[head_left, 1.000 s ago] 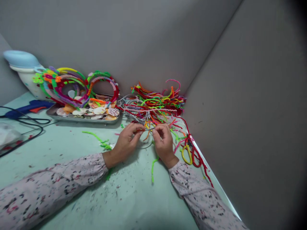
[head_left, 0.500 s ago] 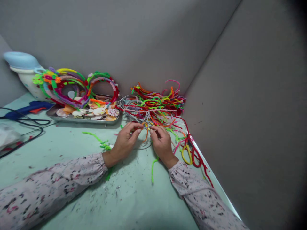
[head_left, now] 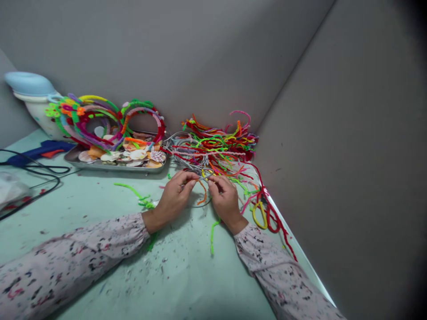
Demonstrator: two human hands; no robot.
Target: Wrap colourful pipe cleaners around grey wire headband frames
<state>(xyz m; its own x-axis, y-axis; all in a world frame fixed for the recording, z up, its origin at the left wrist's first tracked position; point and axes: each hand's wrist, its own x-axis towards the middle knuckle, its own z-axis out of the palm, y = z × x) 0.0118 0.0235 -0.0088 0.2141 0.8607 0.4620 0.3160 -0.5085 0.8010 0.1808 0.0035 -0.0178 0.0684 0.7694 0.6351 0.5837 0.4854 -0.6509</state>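
Both hands hold a thin grey metal hoop (head_left: 202,206), which looks like a bare headband. My left hand (head_left: 176,195) pinches it from the left between thumb and fingers. From the right, my right hand (head_left: 226,199) pinches the same hoop, its fingertips a short gap from the left ones. An orange pipe cleaner (head_left: 204,194) hangs down in a curve in that gap; whether it is attached to the hoop I cannot tell. Under and beside my right wrist lies a bright green pipe cleaner (head_left: 212,238). Another green one (head_left: 130,188) lies left of my left hand.
Behind my hands is a heap of coloured pipe cleaners (head_left: 227,142) and grey hoops. A metal tray (head_left: 115,168) of shells stands left, with wrapped headbands (head_left: 100,106) on it. Yellow-and-red-handled scissors (head_left: 259,215) lie right. A blue glue gun (head_left: 36,152) with a black cord is far left.
The orange pipe cleaner between my hands has shifted, and its lower end now curves further down and left. My hands have hardly moved.
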